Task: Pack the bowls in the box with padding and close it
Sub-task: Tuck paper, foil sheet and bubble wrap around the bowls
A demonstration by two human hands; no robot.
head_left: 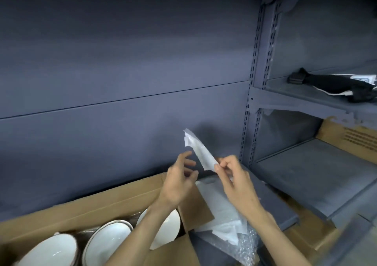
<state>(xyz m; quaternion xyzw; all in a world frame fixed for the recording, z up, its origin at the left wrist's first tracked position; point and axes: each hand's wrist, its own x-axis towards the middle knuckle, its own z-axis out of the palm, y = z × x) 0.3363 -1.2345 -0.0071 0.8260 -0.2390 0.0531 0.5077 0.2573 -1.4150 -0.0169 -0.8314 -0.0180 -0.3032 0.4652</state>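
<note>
Fingers (221, 166) of the right hand (234, 182) pinch the lower end of a white foam sheet (196, 150), which sticks up and to the left, thin, slightly crumpled and ragged at its top corner. Beside it the left hand (179, 181) is raised with its fingers loosely spread and gently bent, just short of the sheet and holding nothing.

Below the hands, more white foam and a clear piece of bubble wrap (241, 245) lie over a grey shelf board, the wrap's small round blisters catching the light at the bottom edge. To the left, the open brown cardboard box (102, 206) holds three white bowls (108, 239) with thin dark rims, standing on edge in a row; the left forearm crosses in front of the rightmost one. One box flap stands up between the bowls and the padding.

Behind everything runs a smooth blue-grey wall with one horizontal seam. On the right, grey metal shelving (253, 94) with slotted uprights carries a folded black umbrella (334, 86) on the upper shelf and another cardboard box (350, 137), printed with small text, lower down.
</note>
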